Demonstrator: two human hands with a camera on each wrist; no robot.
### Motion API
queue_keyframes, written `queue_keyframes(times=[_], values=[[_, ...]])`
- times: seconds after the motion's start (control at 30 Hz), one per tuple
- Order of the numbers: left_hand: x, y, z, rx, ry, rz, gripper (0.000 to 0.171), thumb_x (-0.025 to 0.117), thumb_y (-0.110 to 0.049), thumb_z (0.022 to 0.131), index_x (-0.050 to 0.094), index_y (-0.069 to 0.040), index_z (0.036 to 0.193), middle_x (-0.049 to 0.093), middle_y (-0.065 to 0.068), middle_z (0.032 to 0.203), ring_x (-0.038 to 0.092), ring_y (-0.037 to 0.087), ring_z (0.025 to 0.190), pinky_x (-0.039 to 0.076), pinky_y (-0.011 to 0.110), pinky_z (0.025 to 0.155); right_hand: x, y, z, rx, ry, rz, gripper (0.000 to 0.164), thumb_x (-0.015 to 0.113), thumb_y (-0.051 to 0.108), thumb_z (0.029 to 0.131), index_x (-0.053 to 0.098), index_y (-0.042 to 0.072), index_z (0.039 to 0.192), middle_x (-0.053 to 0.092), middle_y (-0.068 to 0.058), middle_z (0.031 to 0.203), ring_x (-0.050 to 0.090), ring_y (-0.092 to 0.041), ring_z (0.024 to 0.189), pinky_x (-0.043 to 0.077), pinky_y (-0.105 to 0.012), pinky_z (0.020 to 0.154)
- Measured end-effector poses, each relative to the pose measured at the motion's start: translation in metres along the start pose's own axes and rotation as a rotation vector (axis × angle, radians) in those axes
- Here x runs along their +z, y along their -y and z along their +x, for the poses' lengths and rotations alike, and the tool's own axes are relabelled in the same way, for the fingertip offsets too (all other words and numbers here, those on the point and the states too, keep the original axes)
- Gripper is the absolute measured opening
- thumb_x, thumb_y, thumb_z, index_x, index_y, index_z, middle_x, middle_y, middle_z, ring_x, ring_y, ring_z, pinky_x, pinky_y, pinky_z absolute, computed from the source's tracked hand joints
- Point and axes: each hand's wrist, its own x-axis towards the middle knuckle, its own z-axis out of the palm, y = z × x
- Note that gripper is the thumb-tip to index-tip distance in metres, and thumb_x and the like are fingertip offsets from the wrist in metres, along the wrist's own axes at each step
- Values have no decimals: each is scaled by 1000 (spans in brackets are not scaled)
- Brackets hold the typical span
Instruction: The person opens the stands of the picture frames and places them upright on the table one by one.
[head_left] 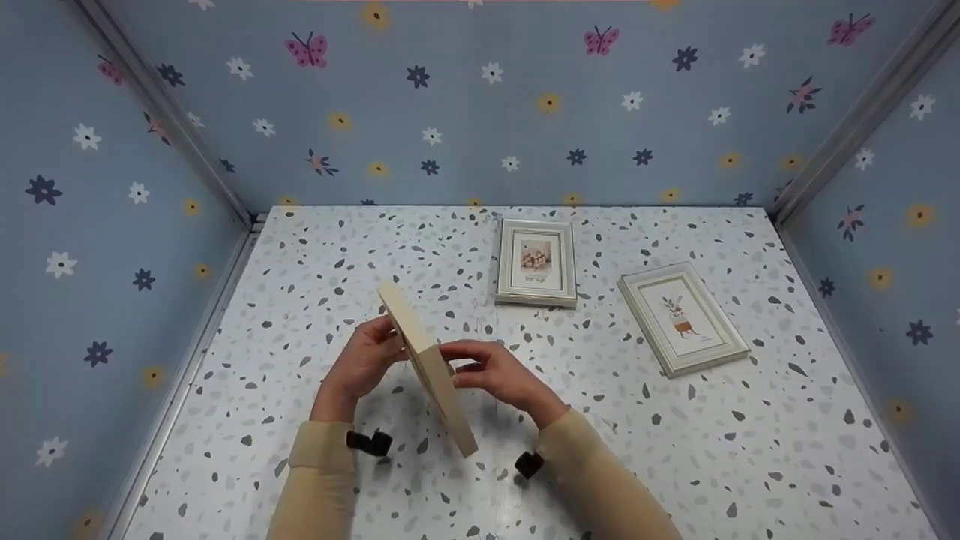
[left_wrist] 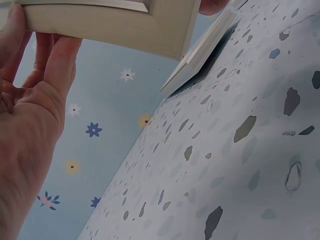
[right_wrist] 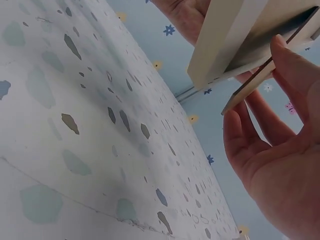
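Left hand (head_left: 364,361) grips one side of a pale frame (head_left: 442,386), thumb and fingers on opposite faces; frame held tilted on edge above the speckled table (head_left: 262,360), between the hands. Right hand (head_left: 499,375) pinches a thin panel (right_wrist: 246,92) at its back, thumb against fingertips. Two further frames lie face up: the upper frame (head_left: 506,262) contains a pinkish print (head_left: 536,259); the right-hand frame (head_left: 705,358), turned askew, a plant print (head_left: 679,315).

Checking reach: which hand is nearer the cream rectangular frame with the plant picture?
Right. The right hand is left of that plant frame; the left hand is farther left, beyond the held cream frame.
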Motion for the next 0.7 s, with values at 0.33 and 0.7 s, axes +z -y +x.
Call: queue_keyframes(times=[0.33,0.7], values=[[-3,-1,-4,-28,-37,66,32,57,-4,100,69,-18,127,68,6,116,66,19,100,57,35,82,-11,7,-7,78,-75,-55,55,78,11,87,58,7,138,60,-8,134,61,-31,115,53,-38,91],[-5,-3,-10,-66,-69,134,32,61,-5,98,69,-17,126,68,7,117,66,21,103,56,42,86,-20,12,-10,-14,-117,-245,51,79,9,85,63,11,133,61,-2,133,57,-29,119,48,-40,100]])
